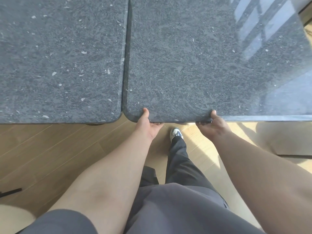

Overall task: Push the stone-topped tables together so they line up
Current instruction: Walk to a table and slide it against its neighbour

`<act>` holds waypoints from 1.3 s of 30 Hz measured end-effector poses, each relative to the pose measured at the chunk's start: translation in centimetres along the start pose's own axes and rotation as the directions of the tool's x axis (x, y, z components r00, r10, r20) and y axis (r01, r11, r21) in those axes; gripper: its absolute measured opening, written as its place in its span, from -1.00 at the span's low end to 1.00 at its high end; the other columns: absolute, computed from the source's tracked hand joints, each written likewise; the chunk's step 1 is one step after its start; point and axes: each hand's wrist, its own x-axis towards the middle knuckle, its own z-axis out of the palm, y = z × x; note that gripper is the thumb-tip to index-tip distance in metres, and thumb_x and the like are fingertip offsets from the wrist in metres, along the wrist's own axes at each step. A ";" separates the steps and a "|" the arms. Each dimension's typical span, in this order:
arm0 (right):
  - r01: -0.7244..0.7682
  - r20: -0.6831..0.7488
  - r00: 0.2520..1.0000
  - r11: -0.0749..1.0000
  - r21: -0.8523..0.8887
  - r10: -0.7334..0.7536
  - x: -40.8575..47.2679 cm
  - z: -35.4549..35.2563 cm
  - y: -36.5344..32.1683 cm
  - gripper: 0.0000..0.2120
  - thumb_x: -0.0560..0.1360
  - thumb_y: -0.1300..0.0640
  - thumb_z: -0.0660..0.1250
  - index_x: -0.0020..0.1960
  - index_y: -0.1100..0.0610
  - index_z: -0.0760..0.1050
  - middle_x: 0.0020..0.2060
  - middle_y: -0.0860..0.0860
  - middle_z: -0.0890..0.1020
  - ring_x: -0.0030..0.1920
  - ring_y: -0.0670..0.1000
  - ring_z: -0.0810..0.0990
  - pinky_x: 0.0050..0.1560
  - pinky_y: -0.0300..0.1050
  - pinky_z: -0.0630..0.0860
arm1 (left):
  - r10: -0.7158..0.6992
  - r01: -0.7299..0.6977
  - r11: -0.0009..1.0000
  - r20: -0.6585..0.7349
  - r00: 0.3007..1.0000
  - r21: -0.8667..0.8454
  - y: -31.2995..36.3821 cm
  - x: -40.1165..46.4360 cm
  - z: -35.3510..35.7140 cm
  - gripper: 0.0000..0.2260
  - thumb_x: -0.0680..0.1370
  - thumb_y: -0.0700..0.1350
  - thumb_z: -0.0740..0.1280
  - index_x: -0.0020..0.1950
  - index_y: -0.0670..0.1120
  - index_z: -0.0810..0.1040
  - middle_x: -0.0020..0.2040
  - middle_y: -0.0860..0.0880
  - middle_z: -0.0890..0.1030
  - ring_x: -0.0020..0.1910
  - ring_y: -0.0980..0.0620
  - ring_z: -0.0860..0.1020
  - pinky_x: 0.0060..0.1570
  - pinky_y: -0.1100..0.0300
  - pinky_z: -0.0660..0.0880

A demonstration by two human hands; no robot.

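Observation:
Two dark grey speckled stone-topped tables stand side by side. The left table [59, 61] and the right table [194, 65] meet along a thin dark seam running up the middle, and their near edges sit almost level. My left hand [148, 125] grips the right table's near edge close to its rounded corner, thumb on top and fingers under the slab. My right hand [211, 124] grips the same edge further right, thumb on top, fingers hidden beneath.
Light wooden floor [50, 149] lies below the tables. My leg in dark trousers and a white shoe [176, 132] stand just under the right table's edge. Sun glare covers the right table's far right part. A thin black object [11, 191] lies at the left.

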 end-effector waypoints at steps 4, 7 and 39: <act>0.009 -0.011 1.000 1.000 -0.023 -0.010 -0.9 -0.8 0.4 -0.63 0.66 0.00 0.22 0.37 0.18 0.47 0.26 0.15 0.58 0.18 0.12 0.60 -0.08 0.11 0.55 | -0.013 0.013 1.000 -0.006 1.000 -0.002 -0.3 -1.3 -0.8 -0.52 0.61 0.08 0.32 0.36 -0.23 0.38 0.25 -0.28 0.53 0.13 -0.25 0.56 -0.11 -0.22 0.57; -0.003 -0.012 1.000 0.999 -0.036 0.002 -1.4 -1.1 0.4 -0.62 0.66 0.00 0.20 0.38 0.19 0.45 0.24 0.18 0.57 0.17 0.14 0.59 -0.07 0.13 0.55 | -0.016 0.016 1.000 -0.032 0.999 0.002 -0.5 -1.8 -1.1 -0.51 0.61 0.07 0.34 0.38 -0.24 0.37 0.27 -0.28 0.52 0.19 -0.25 0.55 -0.11 -0.22 0.57; -0.117 0.162 0.942 0.742 -0.660 0.293 -9.2 6.8 -2.0 -0.72 0.66 0.25 0.07 0.30 0.23 0.43 0.17 0.16 0.57 0.10 0.09 0.58 0.12 0.04 0.50 | 0.152 -0.115 0.984 -0.301 0.941 0.138 4.4 -13.3 -3.2 -0.75 0.69 -0.25 0.09 0.32 -0.24 0.44 0.21 -0.19 0.61 0.19 -0.16 0.59 0.27 -0.11 0.49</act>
